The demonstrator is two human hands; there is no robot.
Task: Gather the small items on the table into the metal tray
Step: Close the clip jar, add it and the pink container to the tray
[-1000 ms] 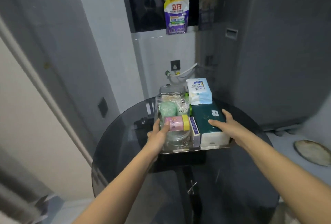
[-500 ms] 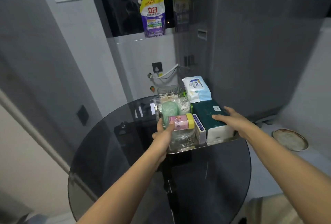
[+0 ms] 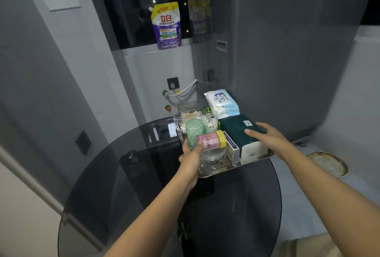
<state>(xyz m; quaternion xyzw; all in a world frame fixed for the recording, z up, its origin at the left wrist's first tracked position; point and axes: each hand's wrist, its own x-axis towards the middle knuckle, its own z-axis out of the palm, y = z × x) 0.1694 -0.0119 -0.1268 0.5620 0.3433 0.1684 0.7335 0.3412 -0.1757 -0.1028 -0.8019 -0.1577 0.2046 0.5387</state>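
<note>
The metal tray [image 3: 226, 171] is packed with small items and sits tilted over the right part of the round dark glass table [image 3: 123, 184]. In it are a dark green tissue pack [image 3: 236, 129], a wet-wipes pack [image 3: 223, 103], a pink container with a yellow cap [image 3: 211, 140], a mint-green case [image 3: 194, 129], a clear jar [image 3: 213, 158], a small blue-and-white box [image 3: 232, 147] and a clear box of cotton swabs [image 3: 193, 110]. My left hand [image 3: 191, 160] grips the tray's left edge. My right hand [image 3: 271, 139] grips its right side, thumb on the tissue pack.
A purple detergent pouch [image 3: 167, 25] stands on the window sill behind. A tall grey appliance [image 3: 287, 51] rises close on the right. A round plate [image 3: 328, 163] lies on the floor to the right. A hose and socket [image 3: 172, 84] are on the wall.
Both hands keep their hold on the tray, which now sits nearer the table's right edge and tilts a little. The view has swung and moved closer.
</note>
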